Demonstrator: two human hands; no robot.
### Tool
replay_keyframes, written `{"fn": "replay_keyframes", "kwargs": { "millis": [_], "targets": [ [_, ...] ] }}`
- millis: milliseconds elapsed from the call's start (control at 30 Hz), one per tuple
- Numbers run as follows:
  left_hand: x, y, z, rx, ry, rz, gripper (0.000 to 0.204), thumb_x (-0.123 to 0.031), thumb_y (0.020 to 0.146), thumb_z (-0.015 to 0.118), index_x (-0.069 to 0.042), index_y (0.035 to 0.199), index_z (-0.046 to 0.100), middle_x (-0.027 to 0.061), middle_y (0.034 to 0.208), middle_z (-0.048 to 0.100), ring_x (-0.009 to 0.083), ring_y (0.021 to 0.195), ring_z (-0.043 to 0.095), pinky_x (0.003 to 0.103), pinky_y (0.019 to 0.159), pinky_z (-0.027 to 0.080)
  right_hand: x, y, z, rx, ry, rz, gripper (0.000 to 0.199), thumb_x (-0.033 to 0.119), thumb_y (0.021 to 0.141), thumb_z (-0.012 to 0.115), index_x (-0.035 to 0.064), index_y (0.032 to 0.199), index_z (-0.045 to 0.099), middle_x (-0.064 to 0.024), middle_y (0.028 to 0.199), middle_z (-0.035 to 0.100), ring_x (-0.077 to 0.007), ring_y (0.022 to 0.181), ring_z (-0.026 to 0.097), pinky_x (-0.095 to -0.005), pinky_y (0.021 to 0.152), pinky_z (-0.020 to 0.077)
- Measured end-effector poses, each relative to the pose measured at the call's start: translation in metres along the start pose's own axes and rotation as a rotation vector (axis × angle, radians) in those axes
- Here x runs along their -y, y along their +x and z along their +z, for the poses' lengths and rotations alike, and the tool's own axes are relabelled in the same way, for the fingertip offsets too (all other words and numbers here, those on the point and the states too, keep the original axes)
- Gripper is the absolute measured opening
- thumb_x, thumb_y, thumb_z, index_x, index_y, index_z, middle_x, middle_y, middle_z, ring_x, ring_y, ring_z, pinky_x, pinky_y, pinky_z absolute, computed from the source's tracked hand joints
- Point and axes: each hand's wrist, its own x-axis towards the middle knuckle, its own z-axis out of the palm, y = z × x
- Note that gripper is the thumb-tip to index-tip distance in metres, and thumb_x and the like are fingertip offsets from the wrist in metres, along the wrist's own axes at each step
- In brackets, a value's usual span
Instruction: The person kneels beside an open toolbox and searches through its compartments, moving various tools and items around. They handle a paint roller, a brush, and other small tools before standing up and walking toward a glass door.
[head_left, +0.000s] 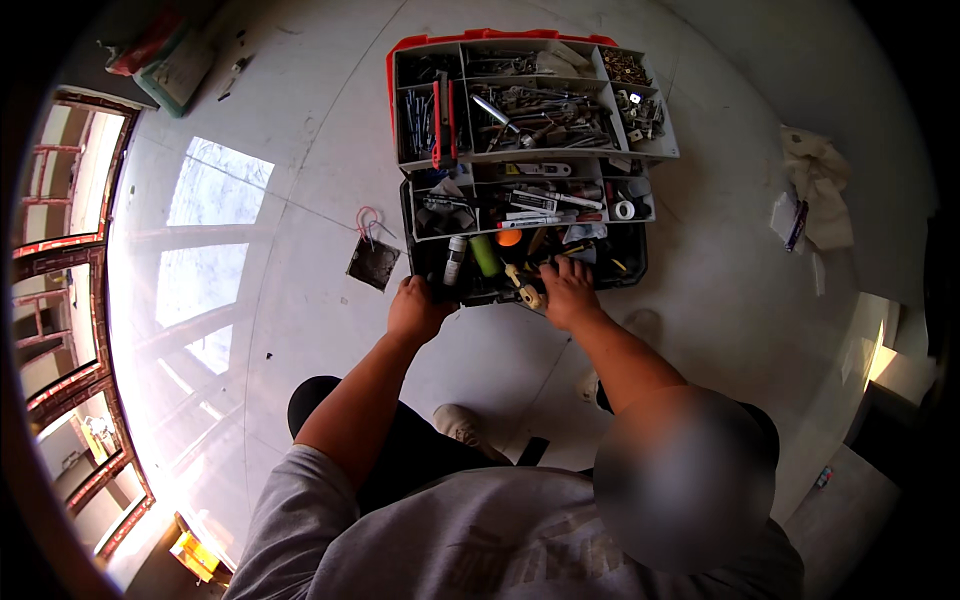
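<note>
A toolbox with a red lid edge [400,42] and a black base [640,272] stands open on the floor ahead of me, its grey trays fanned out. My left hand [415,308] is closed on the box's near left rim, with the fingertips hidden behind it. Over the bottom compartment, my right hand [570,290] reaches down with its fingers apart among the tools; nothing shows in its grasp. Beside it lies a tool with pale yellow handles [525,288]. Left of that are a green cylinder [485,256], an orange round piece [509,238] and a white bottle [455,260].
The upper trays hold screws [625,68], drill bits [420,120], a red-and-black tool [444,120], markers [550,220] and a tape roll [625,210]. A floor box with wires [372,262] lies left of the toolbox. Crumpled cloth [818,185] is at right.
</note>
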Motion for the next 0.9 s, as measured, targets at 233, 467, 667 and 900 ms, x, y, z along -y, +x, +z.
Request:
{"fn": "replay_keyframes", "kwargs": {
  "millis": [233, 467, 667, 900],
  "targets": [
    [0.004, 0.008, 0.005, 0.069, 0.077, -0.021, 0.054, -0.034, 0.078, 0.089, 0.003, 0.108, 0.063, 0.0232, 0.117, 0.068, 0.042, 0.11, 0.067, 0.049, 0.094, 0.056, -0.004, 0.0, 0.009, -0.039, 0.007, -0.018, 0.049, 0.014, 0.092, 0.069, 0.0117, 0.139, 0.056, -0.0186, 0.152, 0.045, -0.041, 0.14, 0.042, -0.0565, 0.121, 0.0279],
    [0.01, 0.031, 0.009, -0.509, -0.418, -0.232, 0.043, -0.038, 0.094, 0.072, 0.001, 0.111, 0.066, 0.0219, 0.104, 0.074, 0.0421, 0.098, 0.071, 0.048, 0.089, 0.054, 0.001, -0.001, -0.002, -0.005, 0.005, 0.023, 0.048, 0.015, 0.091, 0.069, 0.0123, 0.137, 0.057, -0.0184, 0.152, 0.045, -0.041, 0.14, 0.042, -0.0556, 0.12, 0.0292],
    [-0.003, 0.06, 0.041, -0.645, -0.408, -0.543, 0.059, -0.054, 0.106, 0.049, 0.003, 0.11, 0.061, 0.0313, 0.111, 0.07, 0.0528, 0.108, 0.065, 0.057, 0.092, 0.05, -0.001, 0.003, 0.001, -0.005, 0.016, 0.022, 0.046, 0.014, 0.089, 0.068, 0.0129, 0.134, 0.059, -0.0177, 0.152, 0.047, -0.0409, 0.139, 0.044, -0.0552, 0.119, 0.0314],
    [-0.009, 0.059, 0.043, -0.537, -0.285, -0.458, 0.063, -0.058, 0.108, 0.042, 0.003, 0.114, 0.057, 0.0345, 0.113, 0.068, 0.057, 0.107, 0.063, 0.062, 0.09, 0.049, -0.01, -0.001, -0.004, 0.001, 0.09, -0.067, 0.056, 0.014, 0.085, 0.073, 0.0143, 0.139, 0.059, -0.0142, 0.148, 0.051, -0.037, 0.138, 0.047, -0.053, 0.118, 0.0349]
  ]
}}
